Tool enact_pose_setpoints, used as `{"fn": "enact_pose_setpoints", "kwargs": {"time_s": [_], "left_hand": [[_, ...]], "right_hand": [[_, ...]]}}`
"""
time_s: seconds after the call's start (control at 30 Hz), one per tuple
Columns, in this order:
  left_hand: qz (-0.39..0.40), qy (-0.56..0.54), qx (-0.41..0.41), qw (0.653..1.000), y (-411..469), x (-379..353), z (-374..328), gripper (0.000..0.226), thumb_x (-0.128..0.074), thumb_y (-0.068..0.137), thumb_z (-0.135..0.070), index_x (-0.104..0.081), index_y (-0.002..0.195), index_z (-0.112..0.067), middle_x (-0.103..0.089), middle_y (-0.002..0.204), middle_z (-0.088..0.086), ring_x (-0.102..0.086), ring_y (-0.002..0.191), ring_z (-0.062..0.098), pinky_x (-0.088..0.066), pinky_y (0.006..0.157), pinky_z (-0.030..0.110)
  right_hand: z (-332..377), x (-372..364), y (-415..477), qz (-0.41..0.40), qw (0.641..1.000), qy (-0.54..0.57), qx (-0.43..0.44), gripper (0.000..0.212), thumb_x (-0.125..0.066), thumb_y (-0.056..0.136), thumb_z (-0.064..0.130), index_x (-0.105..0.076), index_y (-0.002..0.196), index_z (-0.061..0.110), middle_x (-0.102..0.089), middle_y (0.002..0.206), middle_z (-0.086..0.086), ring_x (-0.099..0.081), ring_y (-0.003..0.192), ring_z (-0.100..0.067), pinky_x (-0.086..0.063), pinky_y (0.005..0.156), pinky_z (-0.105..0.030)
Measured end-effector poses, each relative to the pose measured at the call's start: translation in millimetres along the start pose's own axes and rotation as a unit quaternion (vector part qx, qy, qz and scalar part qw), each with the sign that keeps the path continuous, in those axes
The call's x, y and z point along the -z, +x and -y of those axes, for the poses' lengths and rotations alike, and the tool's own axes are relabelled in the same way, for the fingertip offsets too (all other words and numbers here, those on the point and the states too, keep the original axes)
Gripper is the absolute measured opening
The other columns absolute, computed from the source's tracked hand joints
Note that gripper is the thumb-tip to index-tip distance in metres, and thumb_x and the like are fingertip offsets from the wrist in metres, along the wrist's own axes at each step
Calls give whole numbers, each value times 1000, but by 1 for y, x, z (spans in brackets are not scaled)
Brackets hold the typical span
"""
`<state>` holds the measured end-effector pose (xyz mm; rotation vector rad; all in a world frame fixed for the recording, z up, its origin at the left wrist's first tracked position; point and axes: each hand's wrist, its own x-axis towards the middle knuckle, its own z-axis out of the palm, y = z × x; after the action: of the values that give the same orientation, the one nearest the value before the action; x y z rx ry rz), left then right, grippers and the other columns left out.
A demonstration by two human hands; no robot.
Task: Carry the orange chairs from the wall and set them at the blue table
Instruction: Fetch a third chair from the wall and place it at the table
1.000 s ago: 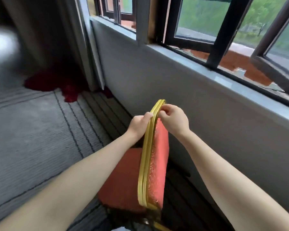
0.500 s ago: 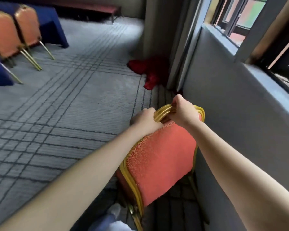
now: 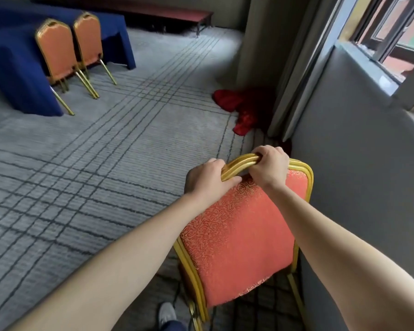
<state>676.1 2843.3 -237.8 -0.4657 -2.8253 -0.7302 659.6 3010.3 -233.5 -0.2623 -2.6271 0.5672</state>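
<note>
Two hands clamped on the gold top rail of an orange chair (image 3: 239, 237), close beside the grey wall (image 3: 359, 168) under the window (image 3: 392, 32). Left hand (image 3: 207, 181) wrapped over the rail's left curve, fingers curled tight round the far side, thumb pressed along the near edge against the patterned upholstery. Right hand (image 3: 269, 167) closed over the crown of the rail, fingers (image 3: 268, 151) folded down over the metal, knuckles up. Both forearms stretched forward from the bottom corners of the view. Chair back facing the camera, tilted a little to the left, gold frame down both sides, legs partly visible near the bottom edge; whether all legs touching the carpet (image 3: 93, 175), cannot tell. Toe of a grey shoe (image 3: 166, 314) just left of the chair's lower frame. Well apart across the grey lined carpet, at upper left, two more orange chairs (image 3: 68, 47) side by side, backs toward the camera, seats tucked against a surface draped in a blue cloth (image 3: 7, 58). Crumpled red fabric (image 3: 237, 106) on the floor at the foot of a pale curtain (image 3: 268, 56), between the held chair and the far wall. Low dark bench (image 3: 167, 14) along that far wall.
</note>
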Motion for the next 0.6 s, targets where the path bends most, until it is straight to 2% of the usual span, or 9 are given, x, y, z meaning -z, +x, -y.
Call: {"fn": "enact_pose_setpoints", "kwargs": {"time_s": [0.33, 0.47, 0.6], "left_hand": [[-62, -13, -64, 996, 137, 69, 80, 46, -59, 75, -69, -58, 78, -24, -57, 82, -8, -54, 72, 17, -33, 58, 28], [-85, -21, -79, 993, 182, 86, 110, 43, -63, 72, -69, -56, 75, -27, -59, 84, -11, -59, 78, 15, -34, 60, 26], [-87, -4, -85, 993, 229, 91, 143, 41, -62, 72, -69, -61, 78, -29, -54, 82, -12, -60, 78, 16, -32, 60, 26]], "right_hand": [[96, -27, 122, -125, 992, 25, -1, 27, -66, 70, 14, -73, 95, 22, -68, 96, 4, -51, 98, -23, -29, 92, -32], [122, -47, 158, -150, 988, 37, -5, 28, -62, 72, 12, -71, 95, 23, -67, 98, 6, -52, 100, -21, -30, 94, -32], [140, -84, 202, -155, 986, 60, -6, 26, -60, 73, 10, -70, 92, 24, -67, 95, 6, -51, 97, -20, -27, 89, -28]]}}
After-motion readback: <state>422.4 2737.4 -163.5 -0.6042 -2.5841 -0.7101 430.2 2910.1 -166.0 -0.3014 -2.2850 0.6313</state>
